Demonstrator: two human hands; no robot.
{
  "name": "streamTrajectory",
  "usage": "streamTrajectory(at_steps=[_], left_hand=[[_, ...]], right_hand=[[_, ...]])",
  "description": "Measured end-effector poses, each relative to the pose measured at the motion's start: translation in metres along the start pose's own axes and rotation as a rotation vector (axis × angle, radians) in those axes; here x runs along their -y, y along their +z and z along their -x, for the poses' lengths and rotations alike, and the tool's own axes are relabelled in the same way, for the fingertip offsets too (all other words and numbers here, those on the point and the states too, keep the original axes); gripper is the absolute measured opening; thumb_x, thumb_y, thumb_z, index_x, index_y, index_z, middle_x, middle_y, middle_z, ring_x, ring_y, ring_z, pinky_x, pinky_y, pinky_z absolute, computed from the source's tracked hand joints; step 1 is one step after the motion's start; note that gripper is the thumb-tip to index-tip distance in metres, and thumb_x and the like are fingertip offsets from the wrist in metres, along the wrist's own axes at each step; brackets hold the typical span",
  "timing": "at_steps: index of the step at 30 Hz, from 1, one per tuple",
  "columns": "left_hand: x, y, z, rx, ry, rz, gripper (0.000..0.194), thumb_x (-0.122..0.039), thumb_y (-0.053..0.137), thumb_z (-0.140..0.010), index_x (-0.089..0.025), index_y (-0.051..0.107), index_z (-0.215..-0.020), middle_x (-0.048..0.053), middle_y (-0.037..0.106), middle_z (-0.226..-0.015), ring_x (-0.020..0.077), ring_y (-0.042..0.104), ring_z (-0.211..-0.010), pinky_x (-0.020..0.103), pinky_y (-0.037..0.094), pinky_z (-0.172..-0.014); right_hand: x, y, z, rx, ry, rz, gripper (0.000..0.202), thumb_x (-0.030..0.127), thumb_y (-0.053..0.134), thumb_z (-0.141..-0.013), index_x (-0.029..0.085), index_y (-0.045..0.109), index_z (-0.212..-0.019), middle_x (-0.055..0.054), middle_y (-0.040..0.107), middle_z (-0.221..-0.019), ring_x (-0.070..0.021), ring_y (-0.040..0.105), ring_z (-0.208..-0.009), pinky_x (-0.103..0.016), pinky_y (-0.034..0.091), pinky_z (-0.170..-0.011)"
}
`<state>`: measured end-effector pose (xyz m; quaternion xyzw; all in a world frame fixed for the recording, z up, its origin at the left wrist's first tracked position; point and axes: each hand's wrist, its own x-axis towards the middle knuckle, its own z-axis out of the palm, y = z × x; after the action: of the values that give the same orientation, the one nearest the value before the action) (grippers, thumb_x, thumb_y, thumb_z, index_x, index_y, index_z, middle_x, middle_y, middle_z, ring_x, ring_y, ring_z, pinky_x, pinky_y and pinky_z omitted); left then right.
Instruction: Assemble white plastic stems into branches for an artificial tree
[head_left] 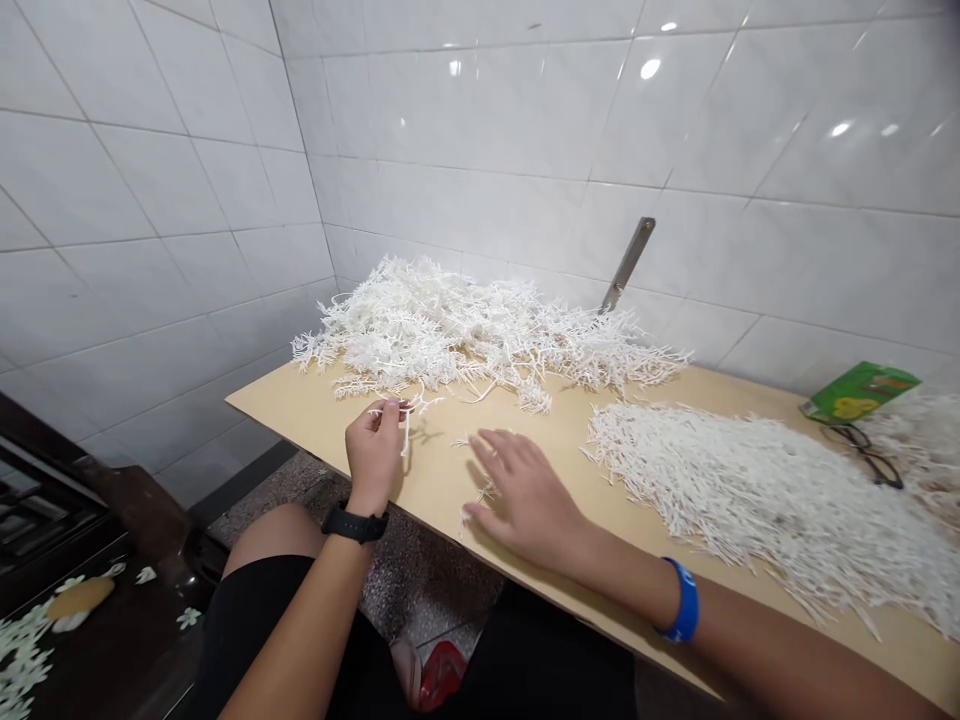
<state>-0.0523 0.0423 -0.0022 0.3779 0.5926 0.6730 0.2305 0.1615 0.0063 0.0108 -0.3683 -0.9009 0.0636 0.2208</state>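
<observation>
My left hand (375, 445), with a black watch on its wrist, pinches a thin white branched plastic sprig (417, 403) above the near edge of the board. My right hand (525, 495), wearing a blue wristband, hovers over or rests on the board with its fingers spread. A few small white sprig pieces (486, 490) lie beneath and beside its thumb and fingers. Behind both hands rises a tangled heap of white branched sprigs (465, 325). Right of my right hand spreads a flatter pile of short white pieces (750, 490).
The tan board (281, 390) stands against a tiled wall, where a metal bar (628, 262) leans upright. At the right are a green packet (862, 390) and dark-framed glasses (874, 462). White flower-shaped pieces (22, 650) lie on a dark wooden seat at lower left.
</observation>
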Motion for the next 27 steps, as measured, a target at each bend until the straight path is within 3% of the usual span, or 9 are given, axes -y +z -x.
streamTrajectory(at_steps=[2, 4, 7, 10, 16, 19, 23, 25, 27], left_hand=[[0.003, 0.004, -0.01, 0.012, -0.028, -0.021, 0.029, -0.039, 0.058, -0.083, -0.014, 0.072, -0.08, 0.008, 0.075, -0.084, 0.0209, 0.067, -0.083, 0.03, 0.049, -0.076], [0.005, 0.008, -0.014, 0.027, -0.061, -0.02, 0.029, -0.039, 0.057, -0.082, -0.014, 0.071, -0.078, 0.008, 0.074, -0.082, 0.0205, 0.067, -0.08, 0.029, 0.049, -0.073], [0.007, 0.009, -0.014, 0.036, -0.07, -0.032, 0.029, -0.04, 0.058, -0.081, -0.015, 0.071, -0.077, 0.007, 0.074, -0.08, 0.0204, 0.066, -0.079, 0.029, 0.048, -0.072], [0.01, 0.005, -0.013, 0.047, -0.069, -0.026, 0.029, -0.041, 0.058, -0.081, -0.015, 0.071, -0.077, 0.007, 0.074, -0.081, 0.021, 0.066, -0.082, 0.03, 0.047, -0.074], [0.014, 0.005, -0.011, 0.143, -0.07, -0.13, 0.032, -0.043, 0.055, -0.084, -0.016, 0.072, -0.079, 0.006, 0.074, -0.079, 0.0216, 0.066, -0.079, 0.03, 0.046, -0.073], [0.013, 0.006, -0.009, 0.192, -0.052, -0.17, 0.032, -0.043, 0.055, -0.085, -0.017, 0.073, -0.081, 0.005, 0.075, -0.081, 0.022, 0.066, -0.081, 0.029, 0.045, -0.074], [0.011, 0.005, -0.009, 0.272, -0.046, -0.185, 0.037, -0.049, 0.054, -0.087, -0.017, 0.072, -0.079, 0.004, 0.071, -0.072, 0.0209, 0.064, -0.071, 0.028, 0.042, -0.065], [0.01, 0.005, -0.007, 0.399, -0.017, -0.237, 0.042, -0.052, 0.053, -0.087, -0.017, 0.07, -0.072, 0.003, 0.069, -0.066, 0.0208, 0.062, -0.067, 0.028, 0.041, -0.063], [0.006, 0.006, -0.001, 0.579, 0.029, -0.276, 0.044, -0.053, 0.053, -0.087, -0.017, 0.07, -0.069, 0.004, 0.068, -0.066, 0.021, 0.061, -0.068, 0.028, 0.04, -0.064]], right_hand=[[0.011, 0.014, -0.012, 0.116, -0.097, 0.083, 0.072, 0.055, 0.047, -0.094, 0.01, 0.04, -0.15, -0.017, 0.032, -0.159, -0.0371, 0.024, -0.148, -0.057, 0.02, -0.121], [0.015, 0.029, -0.028, 0.199, -0.114, 0.126, 0.069, 0.052, 0.038, -0.099, 0.008, 0.036, -0.151, -0.015, 0.025, -0.162, -0.0343, 0.016, -0.151, -0.054, 0.015, -0.123], [0.002, 0.04, -0.049, 0.291, 0.026, 0.162, 0.061, 0.039, 0.025, -0.103, 0.005, 0.032, -0.153, -0.014, 0.026, -0.162, -0.0317, 0.019, -0.151, -0.052, 0.014, -0.124], [-0.028, 0.031, -0.046, 0.321, 0.142, 0.218, 0.06, 0.034, 0.022, -0.102, 0.006, 0.03, -0.154, -0.012, 0.026, -0.162, -0.0297, 0.022, -0.151, -0.051, 0.014, -0.124], [-0.097, -0.008, 0.027, 0.281, 0.328, 0.441, 0.058, 0.032, 0.02, -0.101, 0.011, 0.034, -0.153, -0.008, 0.032, -0.159, -0.0257, 0.027, -0.149, -0.052, 0.017, -0.124], [-0.118, -0.025, 0.06, 0.251, 0.41, 0.57, 0.057, 0.029, 0.021, -0.1, 0.01, 0.043, -0.149, -0.008, 0.039, -0.156, -0.0276, 0.031, -0.148, -0.054, 0.018, -0.123], [-0.118, -0.044, 0.071, 0.144, 0.411, 0.578, 0.056, 0.038, 0.027, -0.101, 0.014, 0.049, -0.145, -0.009, 0.044, -0.154, -0.0333, 0.029, -0.148, -0.061, 0.015, -0.121], [-0.104, -0.051, 0.064, 0.014, 0.373, 0.496, 0.054, 0.043, 0.029, -0.101, 0.018, 0.05, -0.145, -0.008, 0.046, -0.152, -0.0339, 0.028, -0.148, -0.063, 0.014, -0.12], [-0.084, -0.054, 0.052, -0.099, 0.343, 0.331, 0.052, 0.045, 0.031, -0.102, 0.021, 0.052, -0.142, -0.01, 0.052, -0.148, -0.0327, 0.036, -0.144, -0.063, 0.021, -0.118]])
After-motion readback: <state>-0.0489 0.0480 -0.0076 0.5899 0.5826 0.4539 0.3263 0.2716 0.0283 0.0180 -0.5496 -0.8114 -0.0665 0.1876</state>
